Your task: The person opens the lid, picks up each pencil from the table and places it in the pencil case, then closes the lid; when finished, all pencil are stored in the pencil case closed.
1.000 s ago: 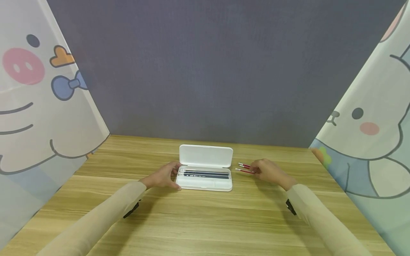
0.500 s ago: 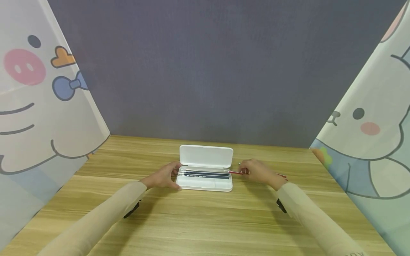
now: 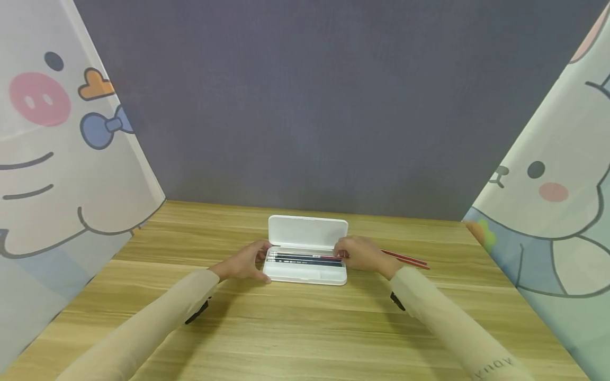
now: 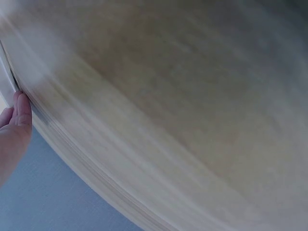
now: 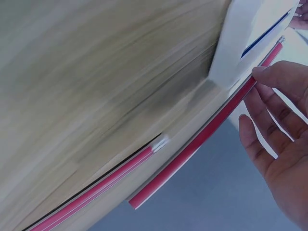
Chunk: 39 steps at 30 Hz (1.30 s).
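A white pencil case [image 3: 290,271] lies on the table with its lid [image 3: 307,232] up. Several dark blue pencils [image 3: 305,260] lie in its rear compartment. My left hand [image 3: 244,260] holds the case's left end, thumb at the front corner and fingers farther back; the left wrist view shows only the fingertips [image 4: 23,108] at its edge. At the right end, my right hand [image 3: 360,255] pinches a red pencil [image 5: 207,131] between thumb and fingers. The pencil's eraser end reaches over the case, and its other end sticks out behind the hand.
Red pencils [image 3: 414,261] lie on the wooden table [image 3: 305,328] right of the case, partly hidden by my right hand. A dark grey panel [image 3: 305,106] stands behind the table. Cartoon-printed cloths [image 3: 553,227] flank both sides.
My right hand has moved left from the red pencils to the case, carrying one red pencil over it. More of the pencils left on the table shows. The left hand stays on the case.
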{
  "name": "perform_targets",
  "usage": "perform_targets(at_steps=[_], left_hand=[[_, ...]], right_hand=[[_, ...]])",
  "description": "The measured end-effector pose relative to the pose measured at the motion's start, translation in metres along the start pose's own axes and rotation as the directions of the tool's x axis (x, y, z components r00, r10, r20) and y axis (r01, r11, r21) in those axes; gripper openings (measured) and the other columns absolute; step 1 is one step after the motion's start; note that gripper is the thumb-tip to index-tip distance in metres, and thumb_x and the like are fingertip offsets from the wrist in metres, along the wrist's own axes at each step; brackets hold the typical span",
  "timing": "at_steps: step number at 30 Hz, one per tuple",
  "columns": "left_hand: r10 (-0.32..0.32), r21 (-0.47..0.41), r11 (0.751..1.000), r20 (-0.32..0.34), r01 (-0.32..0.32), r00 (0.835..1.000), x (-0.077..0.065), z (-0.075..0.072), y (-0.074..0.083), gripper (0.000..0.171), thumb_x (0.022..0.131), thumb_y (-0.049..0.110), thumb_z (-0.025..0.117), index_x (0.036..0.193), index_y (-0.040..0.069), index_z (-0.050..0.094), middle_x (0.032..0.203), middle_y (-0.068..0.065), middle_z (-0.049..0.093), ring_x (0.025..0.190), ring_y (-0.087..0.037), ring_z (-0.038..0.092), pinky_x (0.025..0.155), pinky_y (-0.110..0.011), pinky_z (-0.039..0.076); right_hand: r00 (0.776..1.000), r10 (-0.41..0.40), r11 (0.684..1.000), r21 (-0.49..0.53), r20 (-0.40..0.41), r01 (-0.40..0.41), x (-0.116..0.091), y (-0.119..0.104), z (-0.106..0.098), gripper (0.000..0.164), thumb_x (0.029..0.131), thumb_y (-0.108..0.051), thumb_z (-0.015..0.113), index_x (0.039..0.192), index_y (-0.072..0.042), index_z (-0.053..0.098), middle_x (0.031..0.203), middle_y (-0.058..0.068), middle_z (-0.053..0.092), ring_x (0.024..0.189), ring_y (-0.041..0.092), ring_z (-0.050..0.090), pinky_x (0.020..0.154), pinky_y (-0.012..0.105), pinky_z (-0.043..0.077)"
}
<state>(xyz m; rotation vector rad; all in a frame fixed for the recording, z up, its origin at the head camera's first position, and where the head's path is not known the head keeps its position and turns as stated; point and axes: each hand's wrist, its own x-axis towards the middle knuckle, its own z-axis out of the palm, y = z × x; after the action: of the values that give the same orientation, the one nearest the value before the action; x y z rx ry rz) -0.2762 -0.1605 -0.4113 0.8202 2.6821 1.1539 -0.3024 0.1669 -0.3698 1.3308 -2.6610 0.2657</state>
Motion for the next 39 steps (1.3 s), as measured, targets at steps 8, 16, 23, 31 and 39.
perform_targets(at_steps=[8, 16, 23, 31, 39], left_hand=[[-0.009, -0.029, 1.0, 0.009, 0.009, 1.0, 0.0, -0.001, 0.004, 0.075, 0.059, 0.008, 0.084, 0.119, -0.008, 0.041, 0.111, -0.021, 0.054, 0.099, -0.031, 0.057, 0.091, -0.041, 0.049], [0.007, -0.027, 1.0, 0.009, -0.007, 1.0, 0.001, 0.001, 0.004, 0.075, 0.059, 0.008, 0.084, 0.119, -0.008, 0.041, 0.111, -0.02, 0.055, 0.098, -0.03, 0.058, 0.091, -0.04, 0.049], [0.015, -0.042, 0.999, 0.01, -0.015, 1.0, 0.0, 0.0, 0.006, 0.075, 0.06, 0.006, 0.083, 0.119, -0.01, 0.041, 0.11, -0.022, 0.054, 0.097, -0.031, 0.057, 0.092, -0.042, 0.049], [0.022, -0.025, 0.999, 0.009, -0.022, 1.0, 0.0, 0.0, 0.002, 0.075, 0.059, 0.008, 0.084, 0.118, -0.009, 0.041, 0.11, -0.021, 0.055, 0.097, -0.03, 0.058, 0.089, -0.04, 0.05], [0.025, -0.032, 0.999, 0.006, -0.025, 1.0, 0.0, 0.0, 0.002, 0.075, 0.059, 0.008, 0.084, 0.118, -0.009, 0.041, 0.111, -0.022, 0.054, 0.097, -0.031, 0.058, 0.09, -0.041, 0.05]], right_hand=[[0.999, 0.0, 1.0, 0.006, 0.052, -0.001, 0.027, -0.018, 0.005, 0.015, 0.071, 0.0, 0.065, 0.08, -0.012, 0.068, 0.071, -0.002, 0.062, 0.064, 0.007, 0.05, 0.058, 0.019, 0.044], [0.997, -0.046, 0.999, 0.006, 0.067, 0.046, 0.051, -0.032, 0.012, 0.016, 0.071, 0.001, 0.065, 0.081, -0.011, 0.069, 0.07, -0.003, 0.062, 0.064, 0.008, 0.051, 0.06, 0.02, 0.045], [0.995, -0.056, 0.998, -0.015, 0.079, 0.058, 0.07, -0.043, 0.019, 0.017, 0.07, 0.001, 0.064, 0.078, -0.012, 0.069, 0.068, -0.005, 0.06, 0.063, 0.007, 0.049, 0.059, 0.02, 0.044], [0.993, -0.087, 0.996, -0.011, 0.086, 0.088, 0.081, -0.051, 0.027, 0.017, 0.068, 0.002, 0.064, 0.078, -0.012, 0.068, 0.066, -0.002, 0.057, 0.062, 0.007, 0.045, 0.056, 0.02, 0.039], [0.993, -0.09, 0.996, 0.004, 0.073, 0.09, 0.085, -0.051, 0.034, 0.015, 0.069, 0.0, 0.065, 0.077, -0.012, 0.068, 0.066, -0.004, 0.057, 0.063, 0.007, 0.047, 0.057, 0.02, 0.04]])
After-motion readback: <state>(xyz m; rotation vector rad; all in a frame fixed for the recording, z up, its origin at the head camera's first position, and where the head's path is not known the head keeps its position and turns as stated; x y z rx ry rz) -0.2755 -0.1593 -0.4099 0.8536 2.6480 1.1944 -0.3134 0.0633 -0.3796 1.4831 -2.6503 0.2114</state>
